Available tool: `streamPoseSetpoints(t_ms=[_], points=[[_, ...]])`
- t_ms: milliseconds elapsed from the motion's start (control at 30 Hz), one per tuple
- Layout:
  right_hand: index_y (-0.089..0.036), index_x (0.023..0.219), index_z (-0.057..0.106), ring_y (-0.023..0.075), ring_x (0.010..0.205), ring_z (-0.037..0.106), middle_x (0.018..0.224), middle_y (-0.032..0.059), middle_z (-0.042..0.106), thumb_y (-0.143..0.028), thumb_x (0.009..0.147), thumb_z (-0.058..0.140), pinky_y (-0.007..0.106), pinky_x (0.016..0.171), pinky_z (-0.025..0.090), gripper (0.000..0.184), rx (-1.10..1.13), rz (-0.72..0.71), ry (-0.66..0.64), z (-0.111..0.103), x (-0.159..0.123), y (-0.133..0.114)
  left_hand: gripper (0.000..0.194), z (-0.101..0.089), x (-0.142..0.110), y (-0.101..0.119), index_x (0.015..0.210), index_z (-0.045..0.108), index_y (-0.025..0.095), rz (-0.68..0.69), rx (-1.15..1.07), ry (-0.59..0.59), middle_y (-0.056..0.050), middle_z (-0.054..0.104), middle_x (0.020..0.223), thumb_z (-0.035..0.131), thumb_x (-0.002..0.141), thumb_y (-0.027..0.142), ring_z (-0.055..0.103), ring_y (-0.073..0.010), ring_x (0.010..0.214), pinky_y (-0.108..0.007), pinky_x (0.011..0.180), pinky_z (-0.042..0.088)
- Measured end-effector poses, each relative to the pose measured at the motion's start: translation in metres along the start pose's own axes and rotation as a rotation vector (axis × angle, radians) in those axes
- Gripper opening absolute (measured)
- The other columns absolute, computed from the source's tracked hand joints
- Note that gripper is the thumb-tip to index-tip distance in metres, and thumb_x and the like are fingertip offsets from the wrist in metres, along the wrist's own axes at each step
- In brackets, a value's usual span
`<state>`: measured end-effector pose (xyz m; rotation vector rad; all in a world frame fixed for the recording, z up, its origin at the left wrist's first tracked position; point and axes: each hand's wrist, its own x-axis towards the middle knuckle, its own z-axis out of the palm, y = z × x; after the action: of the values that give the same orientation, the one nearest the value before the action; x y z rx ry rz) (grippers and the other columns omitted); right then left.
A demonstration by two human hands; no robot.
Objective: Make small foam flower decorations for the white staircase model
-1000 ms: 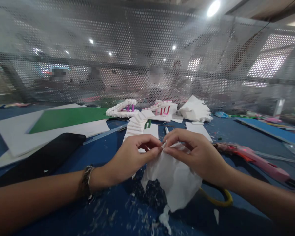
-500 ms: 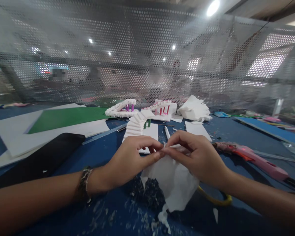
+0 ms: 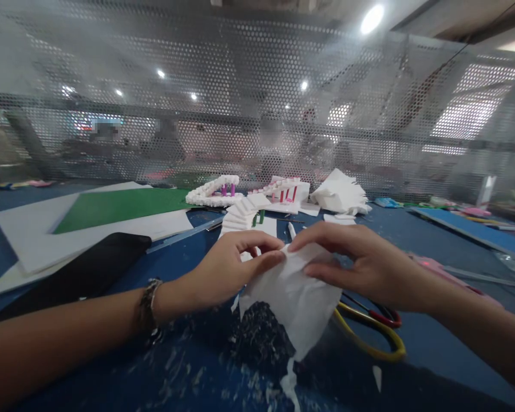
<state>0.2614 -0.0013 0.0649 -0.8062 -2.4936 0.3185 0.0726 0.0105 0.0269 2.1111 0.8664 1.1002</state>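
Note:
A thin, crumpled white tissue (image 3: 302,306) with a torn, trailing lower end hangs between my hands. My left hand (image 3: 229,269) pinches its upper left edge between thumb and fingers. My right hand (image 3: 363,266) grips the upper right part, with index finger on the top edge and thumb lower down. Just beyond my fingers stands a small white model staircase (image 3: 243,213) on green posts, partly hidden by my left hand. Scissors with yellow (image 3: 384,353) and red (image 3: 388,319) handle loops lie below my right hand, their blades hidden.
A pink glue gun (image 3: 431,264) lies partly behind my right forearm. Two more model staircases (image 3: 212,191) (image 3: 283,189) and a white paper stack (image 3: 339,191) stand farther back. To the left are a black phone-like object (image 3: 90,266) and a green sheet (image 3: 120,209). White scraps litter the blue table (image 3: 189,355).
My right hand has shifted slightly right, its thumb and index finger farther apart on the tissue. More of the tissue's top and the scissors' red handle now show; the glue gun is more covered.

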Motion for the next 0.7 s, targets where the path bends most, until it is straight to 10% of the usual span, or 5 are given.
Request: streamPoseSetpoints(t_ms=[433,700], points=[[-0.018,0.079,0.061,0.0042,0.058,0.059,0.070,-0.0043,0.067,-0.016,0.075,0.057,0.011,0.054,0.041,0.006,-0.112,-0.180,0.047,0.004,0.000,0.001,0.015,0.004,0.000,0.000,0.075,0.063,0.015,-0.177,-0.247,-0.130,-0.002,0.065,0.076,0.051,0.073,0.022,0.056,-0.0117,0.068,-0.021,0.062,0.042],[-0.015,0.075,0.062,0.0086,0.070,0.057,0.073,0.0011,0.063,-0.018,0.076,0.055,0.017,0.062,0.043,0.007,0.029,-0.070,0.126,0.015,0.003,0.006,0.013,0.005,-0.003,-0.003,0.070,0.062,0.015,-0.060,-0.058,-0.042,0.001,0.060,0.067,0.052,0.074,0.022,0.051,-0.0100,0.065,-0.019,0.058,0.037]])
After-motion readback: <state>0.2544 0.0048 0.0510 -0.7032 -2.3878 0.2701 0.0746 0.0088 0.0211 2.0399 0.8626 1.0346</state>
